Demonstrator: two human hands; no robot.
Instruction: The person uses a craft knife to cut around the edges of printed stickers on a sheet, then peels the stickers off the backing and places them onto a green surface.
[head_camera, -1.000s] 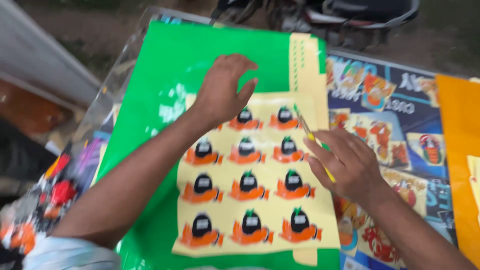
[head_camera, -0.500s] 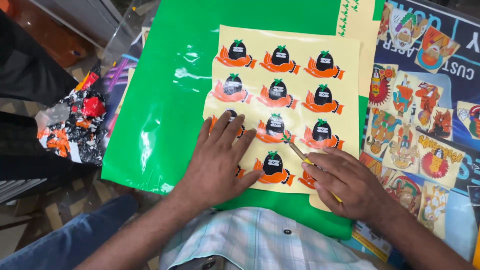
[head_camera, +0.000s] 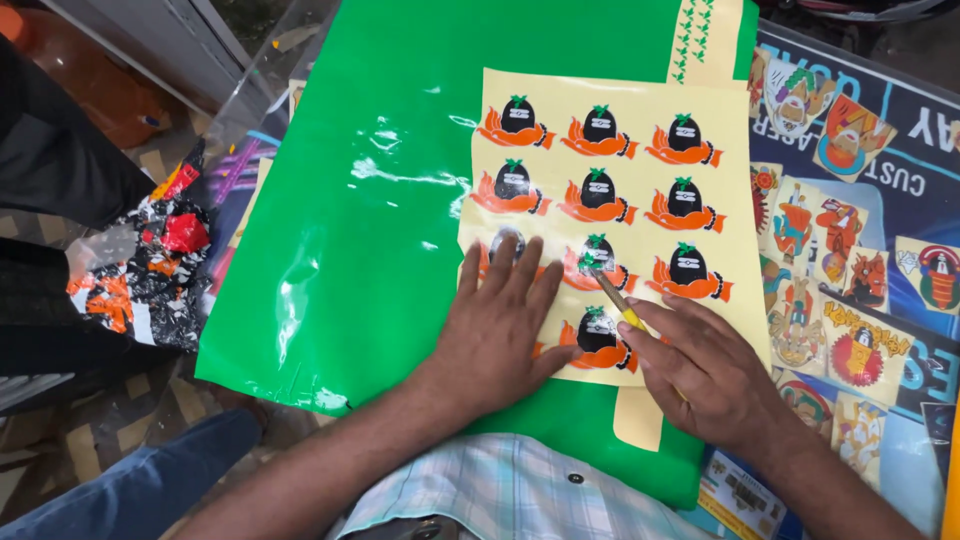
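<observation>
Head view. Pale yellow sticker sheet printed with rows of black-and-orange motifs lies flat on a glossy green plastic sheet, which covers most of the bench; the sticker sheet sits toward the green sheet's right side.

Left hand rests palm down on the sticker sheet's lower left, fingers spread flat, gripping nothing, only pressing. Right hand has its grip closed narrow around a thin yellow-handled pointed tool.

Tool orientation: long axis runs diagonally, handle at lower right inside the hand, tip pointing up and left. The tip sits on a motif in the third row, middle column, just beside the left fingertips.

Risks, as judged:
- Tip is close to the left fingers; a slip along its axis could jab them.
- Glossy green sheet looks slick; if left-hand pressure eases, the sticker sheet could slide under the tool.
- Too steep a tip could tear the motif or score the backing.

Printed picture cards lie to the right.
</observation>
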